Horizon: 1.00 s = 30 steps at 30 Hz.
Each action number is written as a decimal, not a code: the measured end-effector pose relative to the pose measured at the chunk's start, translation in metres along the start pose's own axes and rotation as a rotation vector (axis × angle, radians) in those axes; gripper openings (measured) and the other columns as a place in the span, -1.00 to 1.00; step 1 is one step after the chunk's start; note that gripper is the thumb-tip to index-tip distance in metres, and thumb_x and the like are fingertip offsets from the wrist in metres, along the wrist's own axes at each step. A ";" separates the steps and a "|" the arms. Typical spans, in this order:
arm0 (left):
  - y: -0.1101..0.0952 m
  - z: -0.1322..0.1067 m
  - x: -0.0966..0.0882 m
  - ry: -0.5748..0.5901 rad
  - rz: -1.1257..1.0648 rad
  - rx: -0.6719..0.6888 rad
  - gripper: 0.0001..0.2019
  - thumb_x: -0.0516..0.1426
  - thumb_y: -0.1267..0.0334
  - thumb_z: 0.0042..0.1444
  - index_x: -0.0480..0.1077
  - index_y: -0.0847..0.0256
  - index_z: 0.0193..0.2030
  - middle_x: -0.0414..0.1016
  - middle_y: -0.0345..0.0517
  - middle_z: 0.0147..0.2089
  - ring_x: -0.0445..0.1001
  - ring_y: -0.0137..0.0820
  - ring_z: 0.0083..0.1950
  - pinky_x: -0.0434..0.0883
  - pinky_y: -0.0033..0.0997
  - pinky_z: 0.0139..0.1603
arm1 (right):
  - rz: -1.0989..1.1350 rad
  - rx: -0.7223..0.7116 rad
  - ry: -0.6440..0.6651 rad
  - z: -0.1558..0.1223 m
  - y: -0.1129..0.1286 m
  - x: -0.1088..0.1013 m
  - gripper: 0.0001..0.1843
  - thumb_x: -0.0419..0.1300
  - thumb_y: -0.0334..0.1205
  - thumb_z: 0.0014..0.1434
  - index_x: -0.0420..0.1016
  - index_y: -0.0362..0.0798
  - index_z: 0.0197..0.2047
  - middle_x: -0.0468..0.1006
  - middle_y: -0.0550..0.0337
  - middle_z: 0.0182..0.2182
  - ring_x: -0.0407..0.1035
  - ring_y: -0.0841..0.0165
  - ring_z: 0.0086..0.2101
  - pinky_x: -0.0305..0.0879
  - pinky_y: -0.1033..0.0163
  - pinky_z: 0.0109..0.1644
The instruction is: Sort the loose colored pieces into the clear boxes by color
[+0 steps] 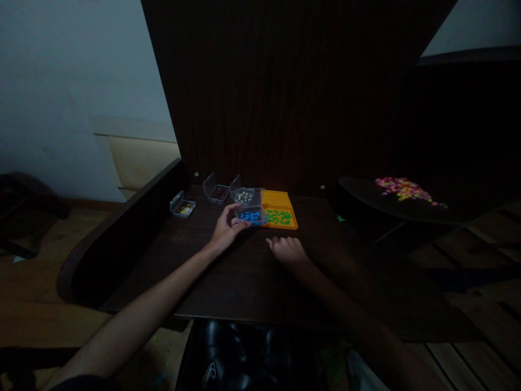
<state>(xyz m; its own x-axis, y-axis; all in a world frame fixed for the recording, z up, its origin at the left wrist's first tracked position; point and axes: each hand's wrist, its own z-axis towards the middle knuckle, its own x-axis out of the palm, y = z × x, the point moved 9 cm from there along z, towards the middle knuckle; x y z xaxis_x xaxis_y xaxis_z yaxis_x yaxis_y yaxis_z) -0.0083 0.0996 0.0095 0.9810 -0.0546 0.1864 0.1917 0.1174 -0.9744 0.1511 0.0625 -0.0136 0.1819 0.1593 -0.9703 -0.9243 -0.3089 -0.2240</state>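
My left hand [226,229] grips the left side of a small clear box of blue beads [251,215], thumb and fingers closed on it. Right beside that box lies an orange tray [285,204] with green beads [278,217] in it. My right hand [287,250] rests on the dark table [240,282] just in front of the tray, fingers curled under; whether it holds anything is hidden. Behind the blue box stands an open clear box with pale beads [245,195].
Two more open clear boxes sit at the back left, one with dark pieces [217,191], one with yellow pieces [183,206]. A dark round tray with a heap of pink and yellow beads [402,189] stands at the right. A dark panel rises behind the table.
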 end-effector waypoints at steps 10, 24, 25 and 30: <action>-0.002 -0.002 0.001 0.008 0.023 -0.010 -0.36 0.31 0.26 -0.24 0.24 0.20 0.05 0.42 -0.35 -0.43 0.41 -0.50 -0.45 0.36 -0.46 -0.29 | 0.030 0.041 0.109 0.004 -0.010 -0.005 -0.53 -0.14 -0.08 0.39 0.52 -0.17 -0.17 0.60 -0.13 -0.33 0.52 0.25 -0.29 0.28 0.27 -0.24; 0.003 -0.003 0.003 0.045 0.031 -0.035 -0.35 0.32 0.26 -0.22 0.24 0.23 0.07 0.41 -0.37 -0.52 0.39 -0.50 -0.47 0.32 -0.51 -0.35 | 0.031 0.019 -0.034 -0.005 -0.004 -0.001 -0.53 -0.10 -0.12 0.36 0.54 -0.20 -0.31 0.57 -0.09 -0.50 0.45 0.32 -0.46 0.14 0.30 -0.34; 0.003 -0.002 0.003 0.048 0.028 -0.036 -0.35 0.32 0.26 -0.23 0.23 0.23 0.07 0.41 -0.37 -0.52 0.39 -0.50 -0.47 0.32 -0.51 -0.35 | 0.029 0.025 -0.042 -0.004 -0.004 -0.001 -0.53 -0.10 -0.12 0.36 0.54 -0.19 -0.31 0.56 -0.08 -0.51 0.45 0.32 -0.47 0.13 0.31 -0.35; 0.004 -0.002 0.004 0.055 0.024 -0.034 -0.35 0.32 0.26 -0.23 0.23 0.22 0.07 0.37 -0.40 -0.54 0.40 -0.48 -0.47 0.32 -0.48 -0.33 | 0.030 0.049 -0.006 -0.002 -0.010 -0.006 -0.53 -0.14 -0.10 0.38 0.53 -0.15 -0.25 0.58 -0.08 -0.46 0.47 0.30 -0.44 0.09 0.30 -0.38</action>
<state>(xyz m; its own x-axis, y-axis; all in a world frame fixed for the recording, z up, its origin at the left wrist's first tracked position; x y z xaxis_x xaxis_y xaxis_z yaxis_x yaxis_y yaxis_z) -0.0035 0.0977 0.0062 0.9818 -0.1070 0.1569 0.1662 0.0851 -0.9824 0.1593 0.0629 -0.0054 0.1518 0.1558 -0.9761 -0.9447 -0.2675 -0.1896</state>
